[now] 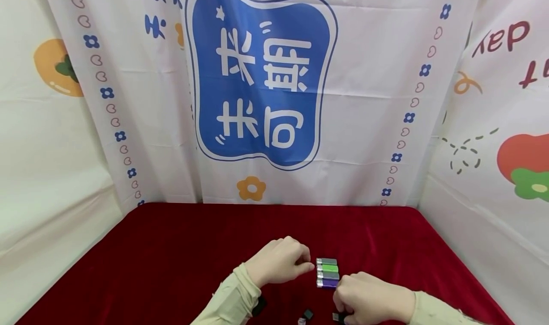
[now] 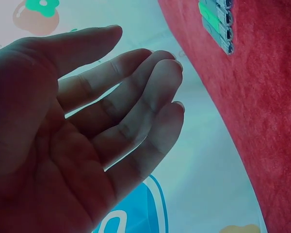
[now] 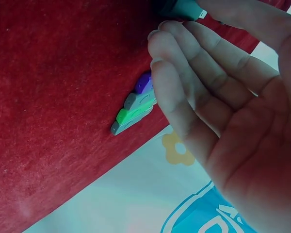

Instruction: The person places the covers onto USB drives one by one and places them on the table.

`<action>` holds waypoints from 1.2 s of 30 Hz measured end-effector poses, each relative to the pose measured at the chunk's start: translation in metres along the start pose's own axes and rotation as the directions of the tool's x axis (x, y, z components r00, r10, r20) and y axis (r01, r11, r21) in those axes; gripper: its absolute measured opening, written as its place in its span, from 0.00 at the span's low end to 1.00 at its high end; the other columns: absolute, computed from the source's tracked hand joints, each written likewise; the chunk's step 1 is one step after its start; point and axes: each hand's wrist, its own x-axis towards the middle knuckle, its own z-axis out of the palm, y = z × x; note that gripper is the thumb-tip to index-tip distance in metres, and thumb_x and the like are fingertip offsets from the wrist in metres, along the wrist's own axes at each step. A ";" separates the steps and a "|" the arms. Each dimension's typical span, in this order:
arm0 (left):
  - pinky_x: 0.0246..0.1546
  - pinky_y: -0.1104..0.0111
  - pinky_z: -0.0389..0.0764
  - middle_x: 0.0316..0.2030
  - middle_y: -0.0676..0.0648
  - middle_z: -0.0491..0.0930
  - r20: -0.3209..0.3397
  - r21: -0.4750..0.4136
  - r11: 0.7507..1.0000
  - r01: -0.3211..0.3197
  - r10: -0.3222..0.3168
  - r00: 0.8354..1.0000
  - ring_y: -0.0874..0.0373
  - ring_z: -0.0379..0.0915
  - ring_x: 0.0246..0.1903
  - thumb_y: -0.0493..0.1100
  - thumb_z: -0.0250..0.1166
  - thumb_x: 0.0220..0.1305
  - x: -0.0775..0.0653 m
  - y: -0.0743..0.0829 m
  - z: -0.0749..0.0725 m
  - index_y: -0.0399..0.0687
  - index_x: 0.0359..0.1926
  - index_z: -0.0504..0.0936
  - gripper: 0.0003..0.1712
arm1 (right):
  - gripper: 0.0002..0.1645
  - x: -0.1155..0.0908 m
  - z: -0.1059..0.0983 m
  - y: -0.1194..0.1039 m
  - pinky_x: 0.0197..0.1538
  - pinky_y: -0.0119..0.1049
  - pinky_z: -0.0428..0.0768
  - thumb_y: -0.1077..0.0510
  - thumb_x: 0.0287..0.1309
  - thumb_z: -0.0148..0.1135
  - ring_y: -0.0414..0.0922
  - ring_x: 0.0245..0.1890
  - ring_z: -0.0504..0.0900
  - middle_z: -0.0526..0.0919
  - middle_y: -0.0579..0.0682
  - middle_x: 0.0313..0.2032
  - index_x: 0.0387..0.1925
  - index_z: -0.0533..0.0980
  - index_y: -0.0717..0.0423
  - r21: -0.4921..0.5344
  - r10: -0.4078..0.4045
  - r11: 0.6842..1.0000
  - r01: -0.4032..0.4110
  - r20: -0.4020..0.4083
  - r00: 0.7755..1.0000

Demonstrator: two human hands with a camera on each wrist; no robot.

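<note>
Several USB flash drives (image 1: 328, 268) lie side by side in a neat row on the red cloth, grey, green and purple, metal ends to the left. My left hand (image 1: 280, 260) hovers just left of the row; in the left wrist view its palm is bare and its fingers are loosely bent. Below the purple drive (image 1: 329, 283), my right hand (image 1: 366, 299) pinches a black USB flash drive (image 1: 340, 317) between thumb and fingertips. Its metal plug points left; the right wrist view shows the dark body (image 3: 184, 9) at the fingertips, partly cut off.
A small dark piece (image 1: 308, 314) and a small pale, shiny piece (image 1: 302, 321) lie at the front edge of the view. Something black (image 1: 259, 306) shows beside the left sleeve. Printed white curtains surround the red-covered table (image 1: 193, 239) at the back and sides.
</note>
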 end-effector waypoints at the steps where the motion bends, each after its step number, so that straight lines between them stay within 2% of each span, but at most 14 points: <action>1: 0.19 0.78 0.70 0.19 0.64 0.71 0.001 0.000 1.000 0.000 0.000 1.000 0.70 0.65 0.17 0.49 0.67 0.66 0.000 0.000 0.000 0.55 0.35 0.87 0.06 | 0.20 0.000 0.000 0.000 0.15 0.20 0.55 0.61 0.42 0.76 0.25 0.14 0.51 0.57 0.30 0.10 0.13 0.72 0.43 0.017 0.002 1.000 -0.002 0.001 1.000; 5: 0.18 0.78 0.69 0.19 0.64 0.71 0.003 0.000 1.000 0.003 -0.003 1.000 0.70 0.64 0.16 0.49 0.68 0.65 -0.001 0.000 0.001 0.54 0.35 0.87 0.06 | 0.25 0.001 0.001 -0.002 0.12 0.24 0.50 0.62 0.45 0.74 0.28 0.13 0.46 0.54 0.34 0.09 0.10 0.66 0.44 0.070 0.013 0.997 -0.014 0.019 1.000; 6: 0.18 0.78 0.69 0.19 0.64 0.71 0.002 0.002 1.000 0.002 -0.002 1.000 0.70 0.64 0.16 0.48 0.68 0.65 -0.001 0.001 0.001 0.54 0.35 0.87 0.06 | 0.24 0.002 0.001 -0.002 0.13 0.22 0.52 0.62 0.45 0.75 0.27 0.13 0.48 0.55 0.33 0.09 0.10 0.67 0.44 0.073 0.013 0.997 -0.015 0.024 1.000; 12: 0.18 0.78 0.68 0.18 0.64 0.70 0.004 0.015 1.000 0.002 -0.003 1.000 0.70 0.63 0.16 0.49 0.67 0.66 -0.002 0.000 0.001 0.55 0.34 0.87 0.07 | 0.23 0.008 0.000 -0.002 0.16 0.20 0.55 0.61 0.40 0.77 0.27 0.16 0.53 0.58 0.30 0.11 0.11 0.68 0.44 -0.020 -0.015 1.000 0.015 0.034 0.999; 16: 0.19 0.78 0.69 0.19 0.65 0.71 0.004 0.023 1.000 -0.003 0.003 1.000 0.70 0.64 0.16 0.50 0.67 0.66 -0.002 -0.001 0.000 0.55 0.34 0.87 0.07 | 0.25 0.013 -0.002 -0.001 0.16 0.22 0.53 0.59 0.36 0.78 0.29 0.15 0.51 0.55 0.30 0.10 0.10 0.66 0.42 -0.106 -0.018 0.994 0.020 0.023 1.000; 18: 0.19 0.78 0.69 0.19 0.65 0.71 0.003 0.023 1.000 -0.008 0.008 1.000 0.70 0.65 0.17 0.49 0.67 0.66 -0.002 -0.002 -0.001 0.55 0.34 0.87 0.07 | 0.26 0.016 -0.006 -0.001 0.16 0.23 0.51 0.59 0.35 0.77 0.30 0.15 0.48 0.54 0.31 0.09 0.09 0.64 0.41 -0.112 -0.014 0.994 0.013 -0.006 1.000; 23: 0.20 0.78 0.70 0.20 0.64 0.71 -0.006 0.021 1.000 -0.006 0.006 1.000 0.70 0.65 0.17 0.49 0.68 0.65 -0.001 -0.004 -0.001 0.54 0.34 0.87 0.06 | 0.17 0.018 -0.028 0.000 0.18 0.20 0.59 0.61 0.37 0.74 0.27 0.17 0.56 0.63 0.30 0.15 0.14 0.73 0.40 0.003 0.039 0.999 -0.039 -0.098 0.994; 29: 0.19 0.78 0.69 0.20 0.65 0.71 -0.005 0.037 0.999 -0.013 0.013 1.000 0.71 0.65 0.17 0.48 0.69 0.64 0.000 -0.006 0.002 0.55 0.31 0.86 0.06 | 0.12 0.018 -0.069 0.001 0.26 0.26 0.72 0.61 0.42 0.72 0.30 0.24 0.69 0.71 0.32 0.24 0.24 0.78 0.40 0.092 0.148 0.987 -0.131 -0.198 0.969; 32: 0.20 0.78 0.69 0.19 0.66 0.72 0.033 0.017 1.000 -0.023 0.022 0.999 0.72 0.66 0.17 0.46 0.70 0.63 0.000 -0.004 0.006 0.56 0.28 0.85 0.06 | 0.12 0.017 -0.085 0.000 0.29 0.28 0.75 0.61 0.45 0.73 0.32 0.26 0.73 0.73 0.32 0.26 0.28 0.79 0.41 0.138 0.155 0.983 -0.121 -0.269 0.950; 36: 0.21 0.80 0.71 0.20 0.66 0.73 0.133 -0.018 0.998 -0.055 0.057 0.990 0.74 0.68 0.18 0.45 0.72 0.60 0.000 0.000 0.010 0.56 0.27 0.85 0.05 | 0.13 0.017 -0.099 -0.002 0.30 0.31 0.78 0.65 0.47 0.71 0.36 0.27 0.77 0.77 0.34 0.29 0.33 0.80 0.45 0.211 0.141 0.975 -0.070 -0.340 0.930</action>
